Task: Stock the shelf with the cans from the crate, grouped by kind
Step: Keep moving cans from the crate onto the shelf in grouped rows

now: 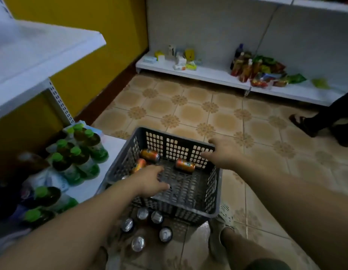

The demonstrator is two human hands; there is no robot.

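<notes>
**Head view.** Grey crate (215, 193) on the tiled floor (188, 112). Inside it, three orange cans lie on their sides. The rear can (149, 155) and the right can (185, 165) have their long axes running roughly left to right. The slanted can (139, 165) points toward the far right. The left hand (149, 181) is inside the crate just beside the slanted can, fingers loosely spread and holding nothing. The right hand (222, 152) is at the far rim, fingers straight. Five upright cans (143, 213) stand on the floor at the crate's near wall.

Dim, soft indoor light leaves the near left corner almost black, the whole view slightly blurred, and wide-angle distortion bending the edges.
</notes>
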